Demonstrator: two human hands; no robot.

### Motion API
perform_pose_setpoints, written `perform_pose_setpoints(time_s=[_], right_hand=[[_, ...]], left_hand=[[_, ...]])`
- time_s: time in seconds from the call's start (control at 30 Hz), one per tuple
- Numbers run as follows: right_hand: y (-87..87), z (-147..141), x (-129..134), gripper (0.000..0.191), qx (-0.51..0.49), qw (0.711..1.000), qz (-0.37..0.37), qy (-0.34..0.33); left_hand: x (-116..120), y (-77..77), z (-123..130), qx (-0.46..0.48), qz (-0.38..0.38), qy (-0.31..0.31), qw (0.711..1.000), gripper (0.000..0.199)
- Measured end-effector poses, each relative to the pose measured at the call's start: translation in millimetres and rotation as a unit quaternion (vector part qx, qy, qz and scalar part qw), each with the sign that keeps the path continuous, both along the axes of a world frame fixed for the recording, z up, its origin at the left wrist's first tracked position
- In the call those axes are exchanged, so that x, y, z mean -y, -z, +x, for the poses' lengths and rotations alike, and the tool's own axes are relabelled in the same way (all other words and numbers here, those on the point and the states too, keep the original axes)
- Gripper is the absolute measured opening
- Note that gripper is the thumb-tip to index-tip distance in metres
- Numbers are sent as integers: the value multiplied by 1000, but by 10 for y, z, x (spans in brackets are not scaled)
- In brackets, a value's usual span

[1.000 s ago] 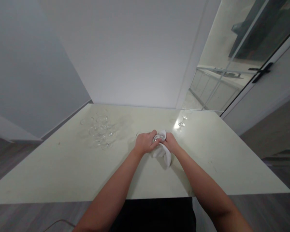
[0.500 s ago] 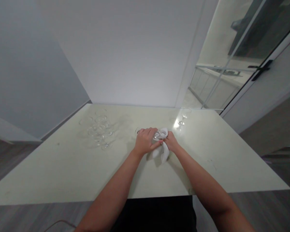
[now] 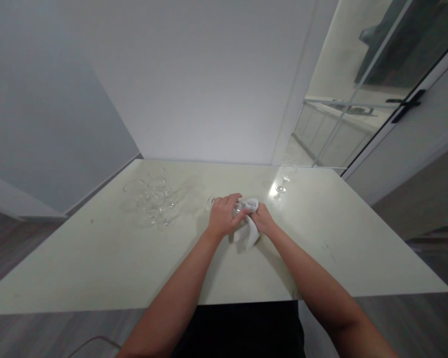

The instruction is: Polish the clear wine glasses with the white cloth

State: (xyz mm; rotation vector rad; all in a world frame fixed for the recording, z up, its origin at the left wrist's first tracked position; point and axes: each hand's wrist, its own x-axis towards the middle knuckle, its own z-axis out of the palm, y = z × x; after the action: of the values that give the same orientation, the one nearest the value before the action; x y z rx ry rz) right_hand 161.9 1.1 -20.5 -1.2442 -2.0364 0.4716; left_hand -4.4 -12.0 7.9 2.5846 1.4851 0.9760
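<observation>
Near the middle of the pale table (image 3: 108, 263), my left hand (image 3: 224, 216) is wrapped round a clear wine glass, whose foot (image 3: 211, 199) shows past the fingers. The glass lies sideways, its bowl toward my right hand (image 3: 263, 219). My right hand grips a white cloth (image 3: 247, 236) that is bunched at the bowl and hangs down between the hands. Part of the bowl is hidden by cloth and fingers.
Several clear glasses (image 3: 155, 201) stand close together on the table's left side. Another stemmed glass (image 3: 281, 188) stands at the back right, beside a bright reflection. A wall (image 3: 209, 99) rises behind the table, with a glazed partition at the right.
The cloth has shifted and its hanging end has swung slightly, changing shape. The fingers of my left hand have moved a little on the glass. The other glasses stand as before.
</observation>
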Motion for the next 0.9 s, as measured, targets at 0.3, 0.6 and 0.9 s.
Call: perform_pose_setpoints(time_s=[0.3, 0.6, 0.9], right_hand=[[-82, 25, 72, 16, 232, 960, 159, -10], [-67, 29, 29, 13, 114, 990, 70, 41], [-38, -8, 68, 16, 220, 950, 216, -42]], left_hand=[[-36, 80, 26, -66, -118, -21, 991, 51], [-14, 76, -35, 43, 17, 31, 998, 59], [-51, 107, 4, 13, -135, -18, 991, 63]])
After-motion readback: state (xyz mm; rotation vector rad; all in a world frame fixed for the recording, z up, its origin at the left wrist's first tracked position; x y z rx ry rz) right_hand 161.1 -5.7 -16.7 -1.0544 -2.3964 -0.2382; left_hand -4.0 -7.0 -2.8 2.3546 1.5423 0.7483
